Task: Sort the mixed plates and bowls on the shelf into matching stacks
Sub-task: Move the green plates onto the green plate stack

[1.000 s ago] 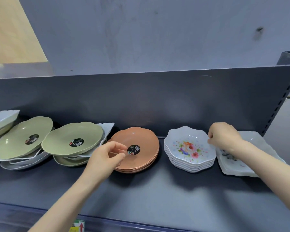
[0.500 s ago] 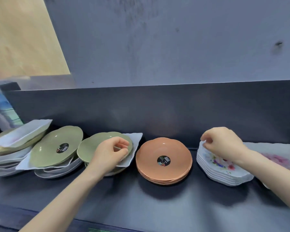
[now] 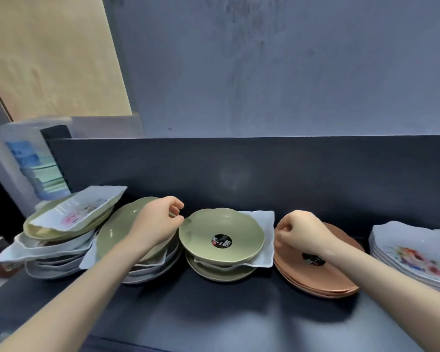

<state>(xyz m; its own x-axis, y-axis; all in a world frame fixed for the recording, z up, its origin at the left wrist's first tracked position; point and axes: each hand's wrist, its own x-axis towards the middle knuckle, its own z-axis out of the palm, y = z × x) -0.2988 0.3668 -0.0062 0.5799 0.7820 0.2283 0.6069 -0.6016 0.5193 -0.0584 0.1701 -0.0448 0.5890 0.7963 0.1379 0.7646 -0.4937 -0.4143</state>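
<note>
Shifted since half a second ago: left hand [image 3: 155, 225] off the bowl onto the neighbouring green plate [image 3: 117, 235]; right hand [image 3: 301, 231] off the floral stack [image 3: 412, 255] over to the brown stack [image 3: 323, 273]; view panned left.

Landmark: green bowl [image 3: 221, 236], black label inside, centre of the dark shelf [image 3: 214, 316].

Left of bowl: green plate, tilted, atop mixed white dishes. Left hand over its right edge, grip curled with thumb and forefinger pinched close, just beside the bowl's left rim; cannot tell whether clamped on the plate edge or merely touching it.

Further left of bowl: mixed pile [image 3: 54, 250], white and green pieces, a white floral square dish [image 3: 79, 212] tilted on top.

Under bowl: white square dish [image 3: 262, 240], corner projecting right; another green piece below that.

Right of bowl: brown stack, label partly hidden by the wrist. Right hand above its left rim, fingers closed in a loose fist; contact with the rim not discernible, nothing seen held.

Far right of bowl: floral stack, matched white dishes, partly cut by frame edge.
</note>
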